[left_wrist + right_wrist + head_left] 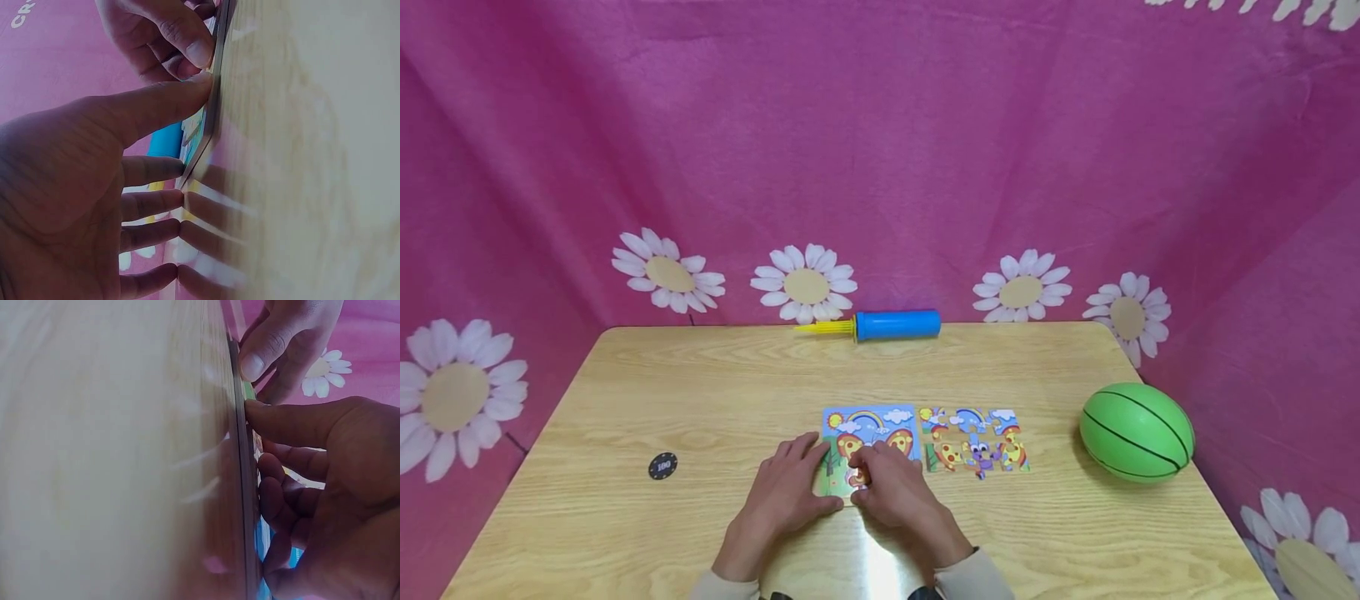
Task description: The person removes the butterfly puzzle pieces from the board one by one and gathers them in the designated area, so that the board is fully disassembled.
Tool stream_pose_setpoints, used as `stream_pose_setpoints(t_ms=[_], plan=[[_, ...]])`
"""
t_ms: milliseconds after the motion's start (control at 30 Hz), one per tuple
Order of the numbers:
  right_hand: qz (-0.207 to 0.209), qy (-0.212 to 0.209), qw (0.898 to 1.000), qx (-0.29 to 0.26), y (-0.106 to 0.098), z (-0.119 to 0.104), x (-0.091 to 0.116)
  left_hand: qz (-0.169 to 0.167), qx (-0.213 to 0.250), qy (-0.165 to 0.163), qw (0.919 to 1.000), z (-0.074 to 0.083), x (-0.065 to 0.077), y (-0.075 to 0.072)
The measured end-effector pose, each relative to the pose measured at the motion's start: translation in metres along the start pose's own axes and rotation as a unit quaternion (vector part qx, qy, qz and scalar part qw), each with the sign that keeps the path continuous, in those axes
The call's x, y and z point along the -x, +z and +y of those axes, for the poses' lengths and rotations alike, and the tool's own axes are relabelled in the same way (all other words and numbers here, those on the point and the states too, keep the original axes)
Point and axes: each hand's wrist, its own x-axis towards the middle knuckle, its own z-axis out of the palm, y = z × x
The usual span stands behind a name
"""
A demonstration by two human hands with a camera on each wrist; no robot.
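A picture puzzle board (867, 417) with a rainbow and butterfly wings lies flat on the table. My left hand (786, 485) rests at its left edge, fingers nearly straight; in the left wrist view the thumb (178, 97) touches the board's near rim. Over the board's lower middle, my right hand (895, 486) has curled fingers, with thumb and index finger around a small reddish-brown puzzle piece (857, 477). That hand covers part of the picture. In the right wrist view its thumb (294, 419) lies along the near edge. Several loose puzzle pieces (977, 450) lie just right of the board.
A black round chip (662, 466) marked 100 lies at left on the wooden table (722, 367). A blue hand pump (898, 325) with a yellow nozzle lies along the back edge. At right sits a green ball (1137, 432). A pink flowered cloth (880, 167) hangs behind.
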Motion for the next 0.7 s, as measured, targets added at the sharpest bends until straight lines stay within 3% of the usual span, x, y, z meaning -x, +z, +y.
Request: stream_pose_setpoints(t_ms=[700], plan=[[0.045, -0.034, 0.997, -0.046, 0.0017, 0.0015, 0.0004, -0.014, 0.001, -0.01, 0.9998, -0.0018, -0.0025, 0.0018]])
